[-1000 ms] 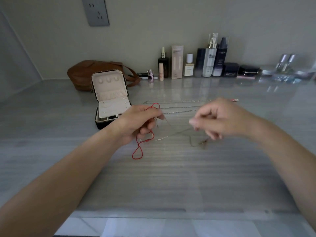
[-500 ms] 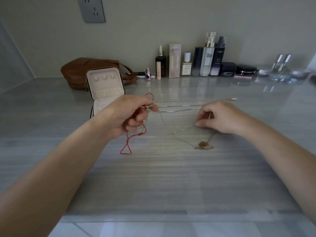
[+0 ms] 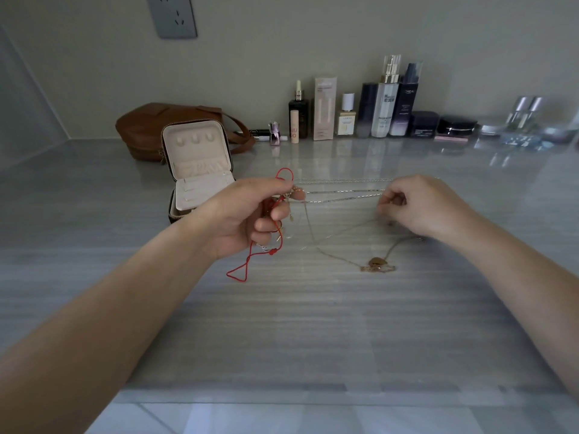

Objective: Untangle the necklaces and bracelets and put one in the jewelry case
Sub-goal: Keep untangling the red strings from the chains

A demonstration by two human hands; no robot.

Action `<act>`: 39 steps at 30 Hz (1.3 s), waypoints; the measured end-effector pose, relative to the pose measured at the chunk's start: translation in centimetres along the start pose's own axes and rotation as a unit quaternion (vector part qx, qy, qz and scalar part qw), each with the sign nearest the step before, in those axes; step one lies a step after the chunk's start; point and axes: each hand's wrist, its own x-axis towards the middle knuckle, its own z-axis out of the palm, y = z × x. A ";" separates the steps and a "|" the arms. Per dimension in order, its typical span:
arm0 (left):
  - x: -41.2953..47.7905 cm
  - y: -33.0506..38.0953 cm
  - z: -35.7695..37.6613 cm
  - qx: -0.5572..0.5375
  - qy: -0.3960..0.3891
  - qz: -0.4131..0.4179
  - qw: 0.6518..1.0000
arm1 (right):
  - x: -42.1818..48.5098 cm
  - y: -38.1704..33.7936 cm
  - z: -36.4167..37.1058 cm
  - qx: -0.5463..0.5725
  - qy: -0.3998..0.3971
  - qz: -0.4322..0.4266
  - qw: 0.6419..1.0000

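My left hand [image 3: 247, 214] grips a tangle of jewelry above the grey counter: a red cord bracelet [image 3: 250, 261] loops out above and below my fingers. Thin silver chains [image 3: 341, 191] stretch from that hand rightward to my right hand [image 3: 416, 205], whose curled fingers pinch a fine chain. A gold necklace with a pendant [image 3: 376, 264] lies on the counter below my right hand. The open jewelry case [image 3: 197, 170], black outside and cream inside, stands just left of my left hand with its lid upright.
A brown leather bag [image 3: 147, 126] lies behind the case. A row of cosmetic bottles and jars [image 3: 385, 104] lines the back wall, with clear glass items [image 3: 526, 120] at the far right. The counter's front edge [image 3: 313, 399] runs near me.
My right hand has moved right and down toward the counter, drawing out a fine chain; the gold pendant now lies on the counter. My left hand has stayed roughly in place with the tangle.
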 end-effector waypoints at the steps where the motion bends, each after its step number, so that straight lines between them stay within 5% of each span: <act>1: 0.0 0.0 0.1 -0.014 -0.006 0.001 1.000 | -0.3 -0.8 0.0 0.038 0.006 -0.017 0.999; 4: 0.0 0.0 0.1 -0.051 -0.017 0.003 0.999 | -1.3 -4.3 -0.4 0.165 -0.030 -0.068 0.984; 11: 0.2 0.1 0.1 -0.118 -0.013 0.004 0.993 | -2.2 -8.6 -0.4 0.152 -0.237 -0.131 0.951; 18: 0.8 -0.2 0.3 -0.194 0.008 0.027 0.981 | -3.3 -8.8 0.5 0.270 -0.153 -0.142 0.940; 21: 1.0 -0.2 0.5 -0.223 0.012 0.024 0.974 | -3.7 -8.3 2.2 0.204 -0.092 -0.152 0.963; 27: 1.2 -0.2 1.1 -0.270 0.013 0.035 0.962 | -3.7 -8.5 3.8 0.283 -0.123 -0.119 0.944; 39: 1.5 -0.8 0.6 -0.201 0.063 0.063 0.976 | -3.3 -7.9 2.3 0.299 -0.010 -0.102 0.949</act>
